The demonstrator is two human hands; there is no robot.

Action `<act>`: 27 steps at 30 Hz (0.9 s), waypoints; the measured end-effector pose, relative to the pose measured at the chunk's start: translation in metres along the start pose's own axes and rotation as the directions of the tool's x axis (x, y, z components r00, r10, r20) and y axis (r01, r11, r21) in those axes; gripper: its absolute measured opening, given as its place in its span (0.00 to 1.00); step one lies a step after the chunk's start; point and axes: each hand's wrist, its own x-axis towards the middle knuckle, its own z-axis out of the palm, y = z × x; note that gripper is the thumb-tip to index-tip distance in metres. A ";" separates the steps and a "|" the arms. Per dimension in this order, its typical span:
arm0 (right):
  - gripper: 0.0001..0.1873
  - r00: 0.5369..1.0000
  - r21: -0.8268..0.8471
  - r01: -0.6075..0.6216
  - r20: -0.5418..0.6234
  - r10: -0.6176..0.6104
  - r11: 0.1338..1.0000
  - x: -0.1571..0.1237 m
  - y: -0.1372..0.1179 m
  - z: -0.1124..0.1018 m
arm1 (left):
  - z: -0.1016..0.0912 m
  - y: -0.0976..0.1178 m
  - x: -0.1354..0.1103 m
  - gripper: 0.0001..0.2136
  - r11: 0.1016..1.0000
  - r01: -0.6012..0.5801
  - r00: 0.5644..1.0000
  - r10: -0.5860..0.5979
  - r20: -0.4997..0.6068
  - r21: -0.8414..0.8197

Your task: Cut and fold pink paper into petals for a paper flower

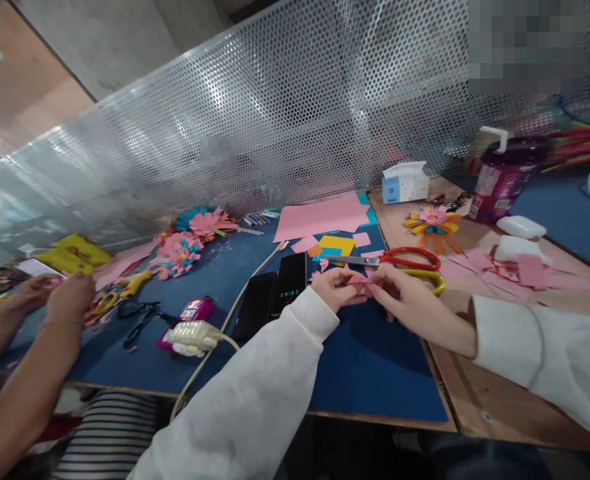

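Between the fingertips of both my hands is a small piece of pink paper (359,283), held above the blue mat (375,373). My left hand (335,289) pinches its left side, and my right hand (405,300) grips it from the right. Fingers cover much of the paper, so its full shape is hidden. Just behind my right hand lie scissors (412,259) with red and yellow handles, blades pointing left. Beyond my hands are a yellow paper sheet (339,245) and small pink and blue scraps. Two dark phones (291,283) lie left of my left hand, one showing green digits.
Paper flowers (179,253) stand at the back left, another flower (433,223) at the right. Pink sheets (319,219), a tissue pack (405,182) and a purple cup (502,180) line the back. A cable (235,307) crosses the mat. A co-worker's hands (69,300) work at left.
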 end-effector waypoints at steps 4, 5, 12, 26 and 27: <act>0.09 0.996 -0.054 0.082 -0.029 -0.084 0.995 0.001 0.003 0.002 | -0.002 0.002 0.000 0.11 1.000 0.028 1.000 -0.028 -0.011 -0.008; 0.09 0.994 -0.071 0.098 -0.038 -0.101 0.993 0.001 0.003 0.002 | -0.002 0.002 0.000 0.11 0.999 0.033 0.999 -0.033 -0.016 -0.009; 0.11 0.999 -0.031 0.046 0.010 -0.046 0.998 0.002 0.005 0.001 | -0.003 0.002 0.000 0.14 0.997 0.027 0.999 -0.030 -0.034 -0.072; 0.13 0.999 -0.011 0.020 0.041 -0.019 1.000 0.000 0.000 -0.002 | -0.007 0.001 0.003 0.15 1.000 -0.001 0.999 0.002 -0.048 0.007; 0.14 0.999 -0.005 0.004 0.048 -0.003 1.000 0.000 0.000 -0.002 | -0.008 0.000 0.005 0.15 1.000 -0.007 0.999 0.009 -0.053 0.029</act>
